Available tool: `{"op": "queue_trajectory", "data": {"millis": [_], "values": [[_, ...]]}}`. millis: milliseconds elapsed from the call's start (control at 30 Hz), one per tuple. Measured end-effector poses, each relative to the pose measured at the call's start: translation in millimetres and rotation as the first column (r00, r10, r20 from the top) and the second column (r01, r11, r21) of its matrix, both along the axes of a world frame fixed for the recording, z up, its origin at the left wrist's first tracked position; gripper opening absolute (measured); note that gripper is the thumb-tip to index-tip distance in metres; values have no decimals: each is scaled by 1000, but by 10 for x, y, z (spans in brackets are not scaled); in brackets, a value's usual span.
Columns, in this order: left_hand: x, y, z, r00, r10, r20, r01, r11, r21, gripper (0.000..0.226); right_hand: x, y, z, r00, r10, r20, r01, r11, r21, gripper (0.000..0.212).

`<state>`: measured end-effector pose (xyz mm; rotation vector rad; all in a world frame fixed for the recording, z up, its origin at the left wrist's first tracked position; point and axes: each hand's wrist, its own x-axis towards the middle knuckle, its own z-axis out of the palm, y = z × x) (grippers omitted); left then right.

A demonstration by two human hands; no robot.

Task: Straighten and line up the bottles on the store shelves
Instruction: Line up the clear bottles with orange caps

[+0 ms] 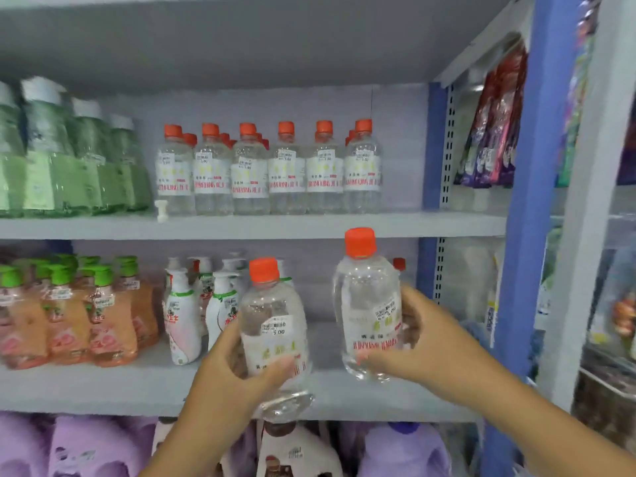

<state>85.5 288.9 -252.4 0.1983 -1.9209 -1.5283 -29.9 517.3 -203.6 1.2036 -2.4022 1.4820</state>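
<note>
Orange caps top two clear bottles, both up in the air. The left hand (223,366) grips one bottle (273,339); the right hand (409,342) grips the other bottle (368,304). Best to stand them straight beside the row (268,170) on the upper shelf (447,223), labels facing out.

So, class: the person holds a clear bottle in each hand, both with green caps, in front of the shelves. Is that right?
Not quite. The head view shows the left hand gripping one clear bottle and the right hand gripping another clear bottle, but both caps are orange, not green.
</note>
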Motion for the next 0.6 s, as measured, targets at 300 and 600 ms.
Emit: {"op": "queue_trajectory", "data": {"millis": [300, 600], "values": [[-25, 200, 1939, 952, -110, -285, 21, 954, -298, 51, -136, -2, 1536, 963, -134, -235, 57, 950, -308, 57], [-1203, -254, 2085, 999, -25, -36, 10, 936, -351, 39, -1068, -471, 1551, 952, -291, -97, 287, 956, -53, 61]]}}
